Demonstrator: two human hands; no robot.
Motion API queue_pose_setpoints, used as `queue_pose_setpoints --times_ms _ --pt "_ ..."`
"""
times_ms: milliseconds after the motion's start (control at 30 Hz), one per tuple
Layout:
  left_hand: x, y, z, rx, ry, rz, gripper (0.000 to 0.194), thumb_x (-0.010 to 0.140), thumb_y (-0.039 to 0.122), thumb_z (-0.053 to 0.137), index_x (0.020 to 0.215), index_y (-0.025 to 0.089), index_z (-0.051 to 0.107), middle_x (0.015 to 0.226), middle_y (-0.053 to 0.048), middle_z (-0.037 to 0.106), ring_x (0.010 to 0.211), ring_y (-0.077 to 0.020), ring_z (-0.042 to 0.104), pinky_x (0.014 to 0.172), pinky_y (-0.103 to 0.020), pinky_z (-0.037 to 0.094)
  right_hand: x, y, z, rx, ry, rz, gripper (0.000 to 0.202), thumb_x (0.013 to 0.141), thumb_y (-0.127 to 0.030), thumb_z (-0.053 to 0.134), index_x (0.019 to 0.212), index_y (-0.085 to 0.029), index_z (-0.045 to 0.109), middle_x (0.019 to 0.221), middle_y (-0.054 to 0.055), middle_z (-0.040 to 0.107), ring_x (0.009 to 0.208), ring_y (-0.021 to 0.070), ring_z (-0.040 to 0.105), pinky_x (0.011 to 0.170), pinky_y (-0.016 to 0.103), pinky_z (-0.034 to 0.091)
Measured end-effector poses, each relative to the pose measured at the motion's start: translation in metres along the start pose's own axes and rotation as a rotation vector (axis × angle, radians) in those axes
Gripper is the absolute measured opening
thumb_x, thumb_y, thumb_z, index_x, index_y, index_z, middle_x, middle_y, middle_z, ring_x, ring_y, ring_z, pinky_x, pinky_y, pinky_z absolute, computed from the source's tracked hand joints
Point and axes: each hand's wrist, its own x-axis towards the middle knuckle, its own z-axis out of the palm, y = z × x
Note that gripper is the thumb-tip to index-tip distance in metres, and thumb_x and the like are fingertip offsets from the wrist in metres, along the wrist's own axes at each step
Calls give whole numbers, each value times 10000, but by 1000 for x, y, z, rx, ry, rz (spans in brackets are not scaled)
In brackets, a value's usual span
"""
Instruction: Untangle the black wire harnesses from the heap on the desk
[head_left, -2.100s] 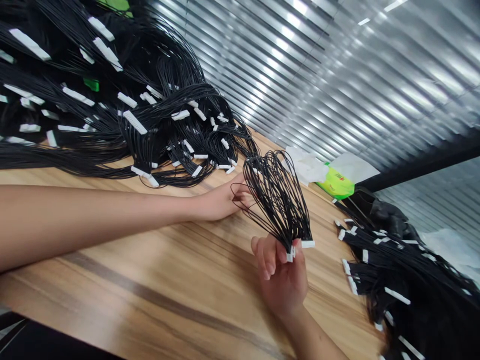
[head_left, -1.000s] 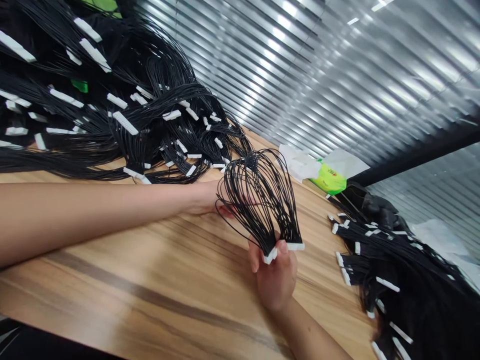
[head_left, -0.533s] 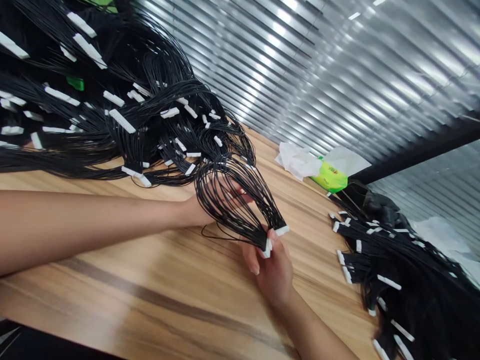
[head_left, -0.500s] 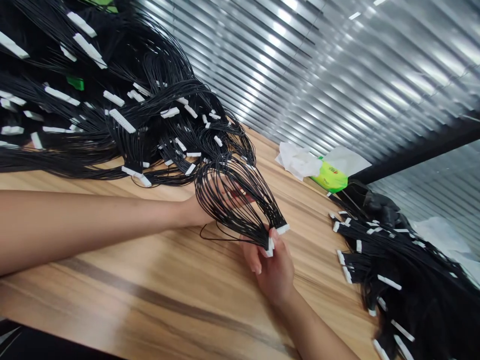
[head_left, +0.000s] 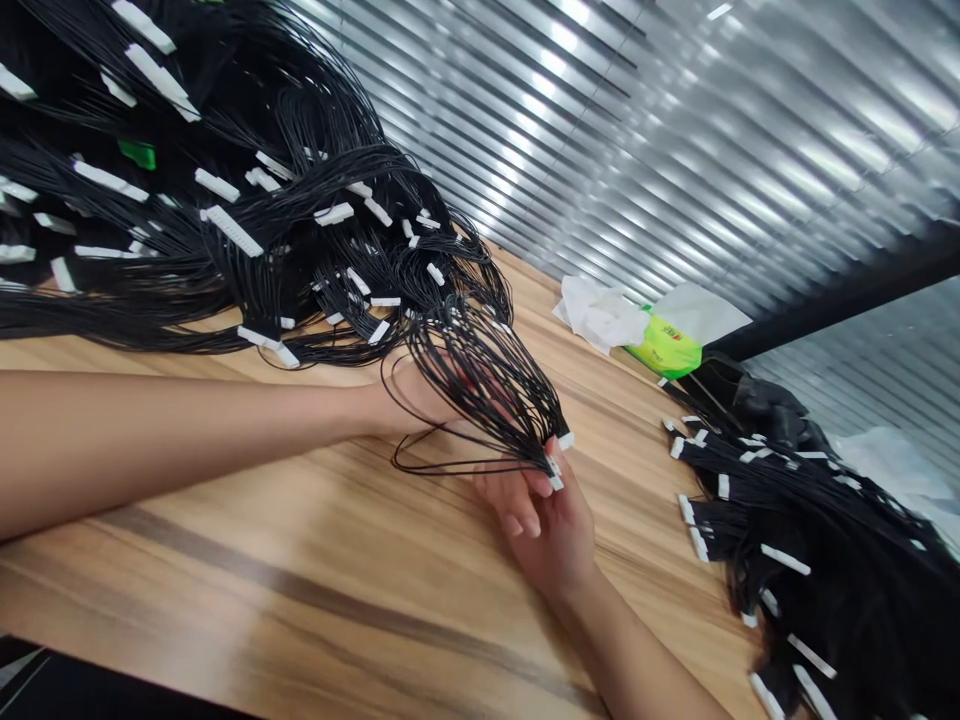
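Observation:
My right hand (head_left: 551, 520) pinches a white connector (head_left: 555, 472) at the end of a looped bundle of thin black wires (head_left: 480, 385). Another white connector (head_left: 567, 440) on the same bundle sits just beyond my fingertips. Behind the loop lies my left hand (head_left: 424, 395), its fingers largely covered by the wires, so its grip cannot be made out. A couple of loose wires (head_left: 427, 470) bow out below the bundle, over the wooden table.
A large heap of black wires (head_left: 322, 120) with white connectors fills the back left. Another pile (head_left: 825, 560) lies at the right. Near the back edge are a green packet (head_left: 667, 345) and white tissue (head_left: 600, 312). A corrugated metal wall (head_left: 675, 150) stands behind the wooden table (head_left: 337, 600).
The held connector has turned and moved slightly up and right. The wire loop has narrowed, and more wires hang out on its left side. The view has shifted a little.

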Motion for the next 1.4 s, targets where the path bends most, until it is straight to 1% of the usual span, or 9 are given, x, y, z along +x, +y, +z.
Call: queue_pose_setpoints --times_ms 100,333,433,567,767,900,1000,1167,1400 --pt "-5 1 5 11 -133 54 149 678 188 729 814 129 721 854 -46 724 822 -184 650 818 -328 528 2 -1 -1 29 40 31 525 873 -583 478 524 -232 303 361 -86 245 399 117 218 541 305 326" --pt "-6 -2 1 141 -6 124 148 813 228 623 888 147 722 970 -47 730 932 -184 646 909 -325 497 2 -2 -1 18 -10 63 499 884 -528 478 530 -229 294 363 -83 232 410 119 214 553 308 320" --pt "-5 -4 -1 146 -59 103 198 827 260 596 939 149 716 1005 -62 720 958 -196 639 928 -340 489 1 0 -2 -47 -37 83 506 881 -575 455 535 -230 322 362 -75 270 414 121 222 537 305 288" --pt "-3 -2 2 8 -183 131 196 846 253 552 924 163 708 996 -50 707 963 -177 636 923 -309 492 0 4 -4 -98 -95 86 484 901 -576 422 562 -233 376 373 -69 331 410 124 242 521 300 238" --pt "-6 -2 3 27 -243 107 197 831 291 612 938 178 733 1006 -49 717 1021 -192 635 1007 -320 452 -1 8 -5 -202 -142 35 463 934 -545 373 598 -227 401 420 -52 404 431 121 289 516 289 244" --pt "-3 -9 2 -7 -267 111 177 816 259 627 903 154 740 987 -69 732 952 -198 671 890 -313 527 -4 10 -6 -270 -51 -1 439 930 -541 404 633 -220 442 467 -44 435 449 119 328 507 274 292" --pt "2 -12 0 9 -208 99 138 800 235 661 868 146 741 930 -61 738 917 -183 672 883 -292 519 -7 11 -5 -303 -6 -23 433 920 -544 436 645 -213 481 497 -39 437 461 116 338 499 268 309" --pt "5 -9 -2 23 -208 93 126 796 205 648 869 148 732 977 -39 724 970 -167 649 905 -245 484 -11 12 -2 -345 -21 -58 428 921 -543 434 655 -215 504 519 -29 460 469 122 369 501 281 332" --pt "-6 -3 2 -1 -283 5 127 764 209 678 837 120 731 871 -53 737 787 -153 667 764 -233 518 -15 16 -5 -359 -41 -101 402 947 -502 414 708 -218 570 578 -7 518 486 127 409 491 289 327"
